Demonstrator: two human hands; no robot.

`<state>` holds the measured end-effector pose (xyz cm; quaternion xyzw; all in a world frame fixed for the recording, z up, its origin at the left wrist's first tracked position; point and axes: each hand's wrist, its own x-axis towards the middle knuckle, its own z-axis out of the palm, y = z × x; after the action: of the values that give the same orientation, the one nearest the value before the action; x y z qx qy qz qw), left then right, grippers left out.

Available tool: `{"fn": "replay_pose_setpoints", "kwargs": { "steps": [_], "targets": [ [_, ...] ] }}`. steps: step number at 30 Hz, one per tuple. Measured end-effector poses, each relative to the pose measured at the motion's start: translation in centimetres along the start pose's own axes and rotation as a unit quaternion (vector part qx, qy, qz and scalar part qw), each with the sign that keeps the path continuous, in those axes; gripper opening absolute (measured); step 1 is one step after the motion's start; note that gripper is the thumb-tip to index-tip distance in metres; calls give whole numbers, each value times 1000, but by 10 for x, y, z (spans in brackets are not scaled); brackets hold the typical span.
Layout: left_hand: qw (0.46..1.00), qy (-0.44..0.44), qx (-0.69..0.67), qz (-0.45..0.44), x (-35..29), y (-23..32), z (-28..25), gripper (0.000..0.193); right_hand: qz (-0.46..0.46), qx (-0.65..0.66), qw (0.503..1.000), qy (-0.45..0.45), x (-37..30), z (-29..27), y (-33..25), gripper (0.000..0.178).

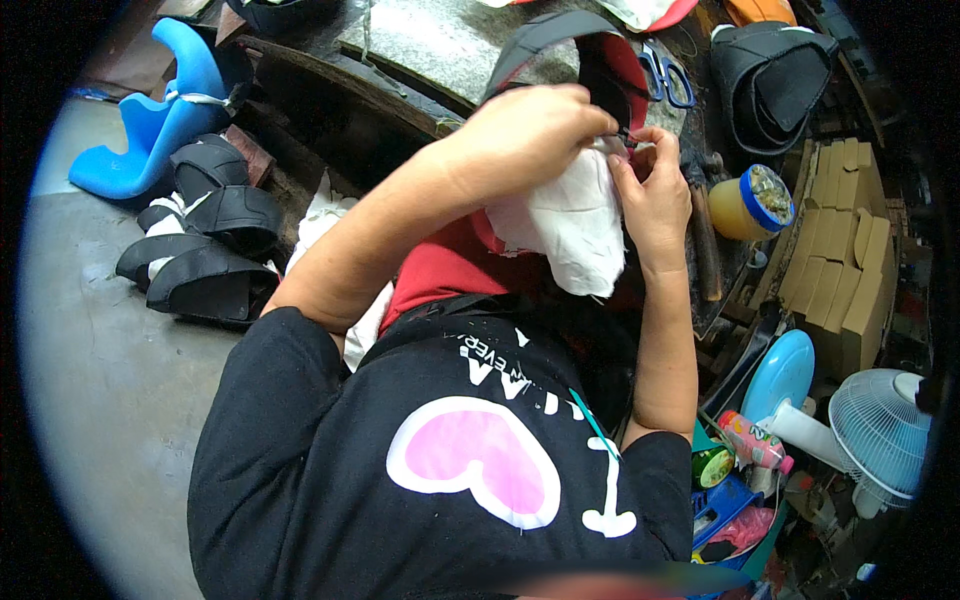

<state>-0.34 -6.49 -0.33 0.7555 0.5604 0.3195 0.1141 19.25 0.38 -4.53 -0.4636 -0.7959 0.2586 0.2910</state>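
Both my hands meet at a curved black piece with red lining (575, 60), shaped like a shoe upper, at the bench edge. My left hand (545, 125) reaches across from the left, its fingers closed at the piece's lower edge. The thumb and forefinger of my right hand (657, 190) pinch the same edge, close beside the left fingertips. A small dark bit shows between the fingertips, too small to name. From there a white cloth (580, 225) hangs down, partly behind my left wrist and against my right thumb.
Blue-handled scissors (668, 78) lie beyond my hands. More black uppers stand at right (775, 80) and left (215, 230), near a blue moulded plastic piece (165, 120). Right of me are a blue-rimmed jar (740, 208), cardboard boxes (835, 250), a fan (880, 430) and a pink bottle (752, 440).
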Motion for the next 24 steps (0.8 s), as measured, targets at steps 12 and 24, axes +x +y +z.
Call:
{"fn": "replay_pose_setpoints", "kwargs": {
  "steps": [12, 24],
  "targets": [
    [963, -177, 201, 37, 8, -19, -15, 27, -33, 31, 999, -24, 51, -30, 2, 24],
    [978, -182, 49, 84, 66, -36, 21, 47, -3, 90, 993, -70, 51, -22, -1, 33]
  ]
}}
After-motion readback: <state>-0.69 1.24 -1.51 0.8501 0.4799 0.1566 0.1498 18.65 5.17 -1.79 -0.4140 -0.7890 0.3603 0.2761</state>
